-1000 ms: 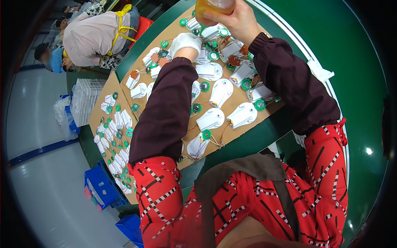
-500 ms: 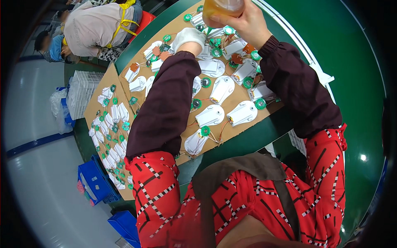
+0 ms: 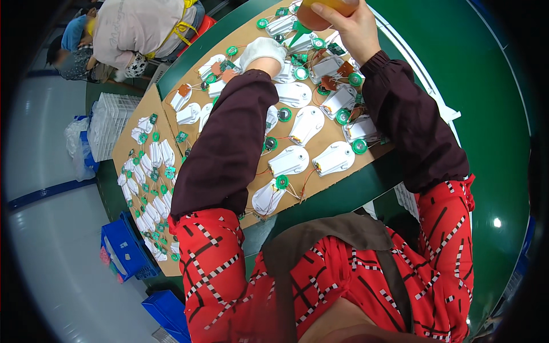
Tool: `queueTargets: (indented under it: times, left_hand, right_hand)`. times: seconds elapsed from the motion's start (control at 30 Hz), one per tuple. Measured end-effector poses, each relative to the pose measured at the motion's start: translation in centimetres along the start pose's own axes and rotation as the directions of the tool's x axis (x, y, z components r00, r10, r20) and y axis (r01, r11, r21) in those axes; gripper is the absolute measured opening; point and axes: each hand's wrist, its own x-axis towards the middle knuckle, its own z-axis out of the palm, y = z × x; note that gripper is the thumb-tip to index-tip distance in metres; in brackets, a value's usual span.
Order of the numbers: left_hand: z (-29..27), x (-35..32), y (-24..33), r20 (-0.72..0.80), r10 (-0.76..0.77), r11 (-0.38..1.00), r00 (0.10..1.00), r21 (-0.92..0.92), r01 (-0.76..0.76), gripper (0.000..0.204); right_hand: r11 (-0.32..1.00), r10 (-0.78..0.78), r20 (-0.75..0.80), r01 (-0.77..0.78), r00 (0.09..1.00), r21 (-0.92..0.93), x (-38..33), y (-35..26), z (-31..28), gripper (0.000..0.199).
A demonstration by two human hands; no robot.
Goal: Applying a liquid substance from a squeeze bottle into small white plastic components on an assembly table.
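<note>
Overhead — orange bottle point(image 3: 320, 12) in right hand point(image 3: 355, 28).

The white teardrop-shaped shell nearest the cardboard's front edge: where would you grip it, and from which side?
Grip that white shell across its broad rounded body, coming straight down from above. It lies flat on the cardboard sheet with its wide part clear of neighbours. Probably avoid the side where thin wires run to the green round disc, since those could snag or pull loose.

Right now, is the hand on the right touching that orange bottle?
Touching. The head view shows the right hand wrapped around the orange bottle, fingers pressed on its side, no gap.
</note>
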Motion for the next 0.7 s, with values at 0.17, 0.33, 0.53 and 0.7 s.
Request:
queueTargets:
  times: [0.17,0.33,0.53,0.7]
  left_hand:
    - [-0.2,-0.1,0.4,0.004,-0.001,0.999,1.000,0.035,0.000,0.025]
    - [0.0,-0.1,-0.1,0.010,-0.007,1.000,1.000,0.024,0.007,0.025]
    - [0.3,0.3,0.1,-0.001,0.031,0.998,1.000,0.059,-0.031,0.025]
    - [-0.1,0.1,0.1,0.008,0.011,0.996,1.000,0.091,-0.012,0.025]
  right_hand:
    - [1.000,-0.006,-0.047,0.006,0.999,0.002,0.2,0.4,-0.1,0.045]
    - [1.000,-0.016,-0.072,0.015,0.997,-0.014,0.1,0.4,0.5,0.046]
    - [0.819,-0.089,0.016,0.082,0.996,-0.568,0.3,2.1,-0.8,0.057]
    - [0.988,-0.019,-0.024,0.015,1.000,-0.156,-0.2,-1.1,1.2,0.049]
